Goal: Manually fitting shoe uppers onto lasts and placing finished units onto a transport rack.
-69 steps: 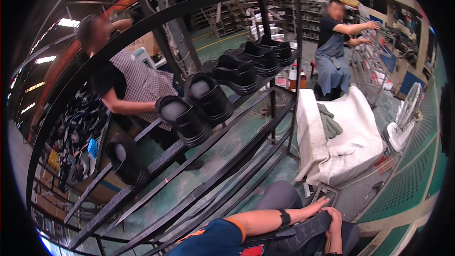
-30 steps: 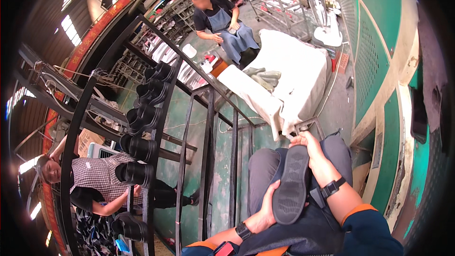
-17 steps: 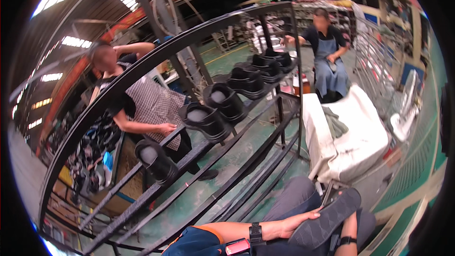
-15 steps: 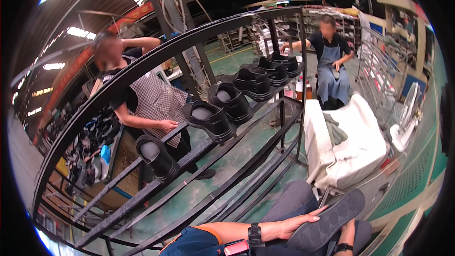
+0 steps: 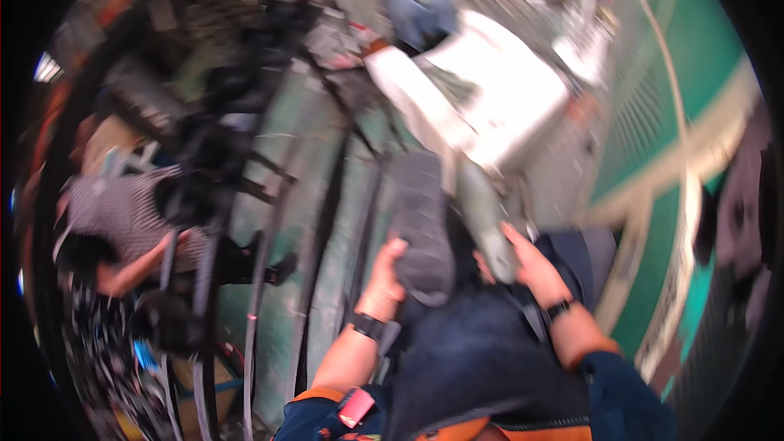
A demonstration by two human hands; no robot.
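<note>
A black shoe (image 5: 423, 229) stands sole towards me, its patterned dark tread showing. My left hand (image 5: 382, 282) is closed round its side, thumb along the sole's edge. Just to the right, my right hand (image 5: 527, 261) grips the lower end of a long pale grey-green shoe last (image 5: 482, 212), thumb on one side and fingertips on the other. The shoe and the last are held side by side above my lap, with a small gap between them. The shoe's upper is mostly hidden behind its sole. Motion blurs the picture.
A black metal rack (image 5: 306, 278) with dark shoes (image 5: 216, 143) runs along my left. A person in a checked apron (image 5: 122, 204) bends behind it. Ahead stands a white-covered seat or stand (image 5: 510, 90); beyond it sits another person in a blue apron (image 5: 416, 12).
My view has swung down and turned. The shoe, earlier tilted across my lap, is now upright in my left hand, and a last shows in my right. The checked-apron person has bent down.
</note>
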